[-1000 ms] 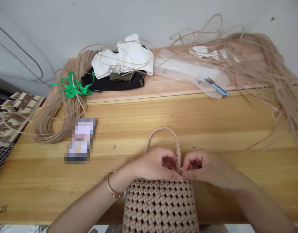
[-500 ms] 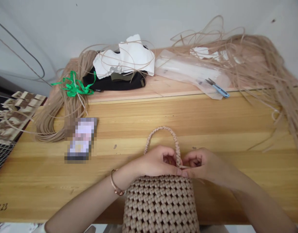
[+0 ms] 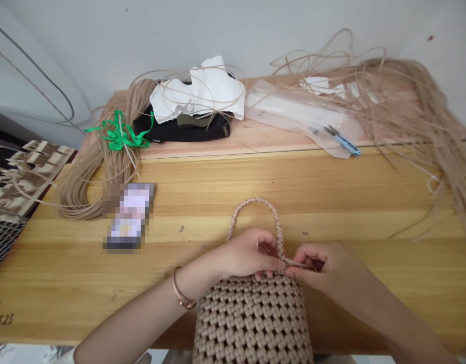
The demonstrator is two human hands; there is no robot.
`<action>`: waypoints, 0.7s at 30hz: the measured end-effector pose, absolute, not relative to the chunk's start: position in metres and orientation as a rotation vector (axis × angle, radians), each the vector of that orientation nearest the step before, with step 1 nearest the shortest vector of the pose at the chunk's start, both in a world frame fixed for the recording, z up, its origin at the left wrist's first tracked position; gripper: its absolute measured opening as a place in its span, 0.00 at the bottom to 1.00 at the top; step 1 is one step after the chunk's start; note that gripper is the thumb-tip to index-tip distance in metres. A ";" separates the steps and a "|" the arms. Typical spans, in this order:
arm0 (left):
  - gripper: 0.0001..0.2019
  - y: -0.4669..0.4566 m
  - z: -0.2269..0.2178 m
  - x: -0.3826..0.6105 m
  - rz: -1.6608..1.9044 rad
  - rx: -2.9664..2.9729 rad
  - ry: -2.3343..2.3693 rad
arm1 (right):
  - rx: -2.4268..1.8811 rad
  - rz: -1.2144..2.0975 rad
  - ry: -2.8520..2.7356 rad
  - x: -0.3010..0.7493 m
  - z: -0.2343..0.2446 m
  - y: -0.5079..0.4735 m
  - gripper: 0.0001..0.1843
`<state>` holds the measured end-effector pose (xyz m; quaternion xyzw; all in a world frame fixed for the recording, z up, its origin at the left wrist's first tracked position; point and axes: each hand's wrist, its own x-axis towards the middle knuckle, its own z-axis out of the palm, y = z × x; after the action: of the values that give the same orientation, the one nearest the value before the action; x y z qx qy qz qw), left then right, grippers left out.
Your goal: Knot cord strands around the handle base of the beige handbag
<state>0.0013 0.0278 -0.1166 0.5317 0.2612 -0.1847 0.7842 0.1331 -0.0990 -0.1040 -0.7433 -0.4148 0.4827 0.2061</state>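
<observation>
Drawn rightward, our right hand (image 3: 320, 265) has shifted off the handle's base. Everything here sits on a wooden tabletop (image 3: 233, 177). At its front edge lies a woven cord bag (image 3: 251, 318), cut off by the frame's bottom, its looped handle (image 3: 255, 201) arching toward the table's middle. Our left hand (image 3: 248, 253) closes narrowly around the handle's foot, while the right pinches a pale strand end (image 3: 299, 263). We judge this to be finishing the handle join; the strand calls for drawing tight. The hands hide where it enters the weave.
</observation>
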 end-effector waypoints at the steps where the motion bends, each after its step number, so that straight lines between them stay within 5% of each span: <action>1: 0.15 0.028 -0.116 0.001 -0.398 1.137 0.558 | -2.067 1.345 -1.164 0.133 -0.103 -0.099 0.11; 21: 0.07 0.029 -0.130 0.005 -0.397 1.326 0.376 | -1.774 1.641 -1.217 0.149 -0.109 -0.101 0.04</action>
<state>0.0054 0.0294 -0.1304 0.6074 0.1721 -0.1818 0.7539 0.1490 -0.1011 -0.1094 -0.6400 -0.4391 0.5923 0.2162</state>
